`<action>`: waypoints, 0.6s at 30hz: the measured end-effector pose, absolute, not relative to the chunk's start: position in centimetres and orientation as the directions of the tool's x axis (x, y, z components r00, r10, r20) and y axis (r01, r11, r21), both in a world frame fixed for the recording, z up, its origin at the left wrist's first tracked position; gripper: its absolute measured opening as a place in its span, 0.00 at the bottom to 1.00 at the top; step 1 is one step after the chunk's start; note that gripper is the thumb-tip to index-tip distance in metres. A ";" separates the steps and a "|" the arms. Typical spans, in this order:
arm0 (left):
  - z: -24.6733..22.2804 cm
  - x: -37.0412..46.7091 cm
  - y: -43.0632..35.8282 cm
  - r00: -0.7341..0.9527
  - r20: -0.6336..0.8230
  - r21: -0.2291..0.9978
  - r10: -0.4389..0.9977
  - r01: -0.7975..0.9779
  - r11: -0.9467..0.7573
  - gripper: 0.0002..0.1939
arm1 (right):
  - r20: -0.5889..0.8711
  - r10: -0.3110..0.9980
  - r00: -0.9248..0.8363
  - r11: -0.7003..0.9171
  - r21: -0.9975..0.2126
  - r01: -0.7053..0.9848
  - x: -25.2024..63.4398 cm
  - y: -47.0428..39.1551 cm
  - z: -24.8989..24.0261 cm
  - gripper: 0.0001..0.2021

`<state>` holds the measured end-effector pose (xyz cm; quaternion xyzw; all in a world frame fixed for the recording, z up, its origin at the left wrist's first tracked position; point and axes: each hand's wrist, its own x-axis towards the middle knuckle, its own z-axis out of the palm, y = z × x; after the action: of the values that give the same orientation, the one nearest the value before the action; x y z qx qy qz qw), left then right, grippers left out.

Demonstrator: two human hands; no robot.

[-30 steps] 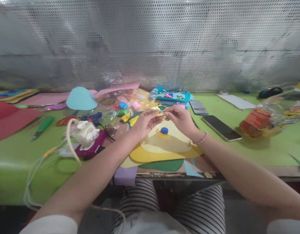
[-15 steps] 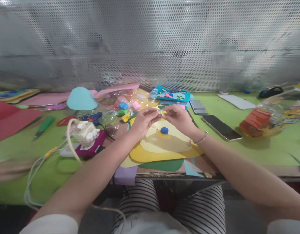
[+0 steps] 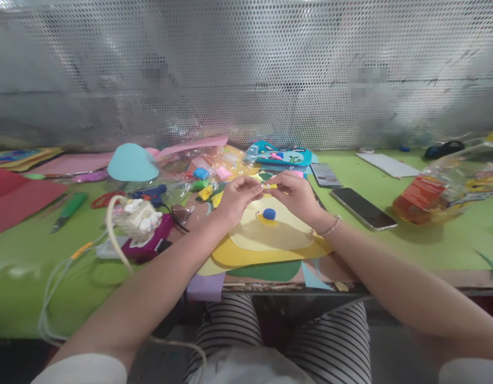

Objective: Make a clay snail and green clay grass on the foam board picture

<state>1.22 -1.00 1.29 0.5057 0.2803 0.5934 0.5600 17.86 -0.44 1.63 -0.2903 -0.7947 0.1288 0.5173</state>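
My left hand [image 3: 241,196] and my right hand [image 3: 297,196] meet above the paper, fingertips pinched together. Between them is a small yellow piece [image 3: 271,186], with a whitish bit at its left end; it looks like soft clay, and the fingers partly cover it. Beneath lies a pale yellow paper shape [image 3: 270,240] on a deeper yellow sheet [image 3: 246,258]. A dark blue clay lump [image 3: 269,214] rests on the pale shape, below my hands. Beyond my left fingers are lumps of yellow clay [image 3: 205,192], green clay [image 3: 199,184] and blue clay [image 3: 200,173].
To the right lie a phone [image 3: 364,208], a grey device [image 3: 325,176] and a bottle [image 3: 420,200]. On the left are a green-handled cutter [image 3: 69,212], red scissors [image 3: 106,199], a purple box [image 3: 148,245] and cables. A blue decorated case [image 3: 284,156] sits behind, before a perforated metal wall [image 3: 246,74].
My fingers have shifted slightly around the small yellow piece, and more of it shows between them. A blurred arm at the left edge has left the view.
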 end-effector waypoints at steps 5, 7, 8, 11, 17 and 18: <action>1.1 1.2 -0.9 0.148 0.313 0.898 0.938 -0.368 -0.241 0.13 | 0.755 0.589 -0.287 0.803 -0.509 0.310 17.9 -0.4 1.6 0.08; 1.1 1.2 -0.9 0.153 0.325 0.901 0.933 -0.351 -0.256 0.13 | 0.754 0.589 -0.290 0.804 -0.510 0.306 17.9 -0.5 1.7 0.08; 1.1 1.2 -0.9 0.157 0.327 0.902 0.932 -0.345 -0.259 0.13 | 0.755 0.586 -0.293 0.806 -0.506 0.306 17.9 -0.6 1.7 0.08; 1.1 1.2 -1.0 0.164 0.321 0.902 0.933 -0.353 -0.248 0.13 | 0.768 0.570 -0.292 0.816 -0.487 0.312 17.9 -0.7 1.8 0.07; 1.3 1.2 -1.0 0.181 0.304 0.880 0.935 -0.429 -0.203 0.12 | 0.785 0.553 -0.279 0.828 -0.481 0.286 17.9 -0.7 1.9 0.05; 1.3 1.1 -1.0 0.189 0.297 0.883 0.936 -0.427 -0.194 0.12 | 0.783 0.555 -0.281 0.827 -0.481 0.291 17.9 -0.7 1.9 0.05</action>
<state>1.14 -1.02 1.29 0.5049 0.2518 0.5850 0.5826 17.95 -0.65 1.92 -0.2675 -0.7909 0.1229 0.5365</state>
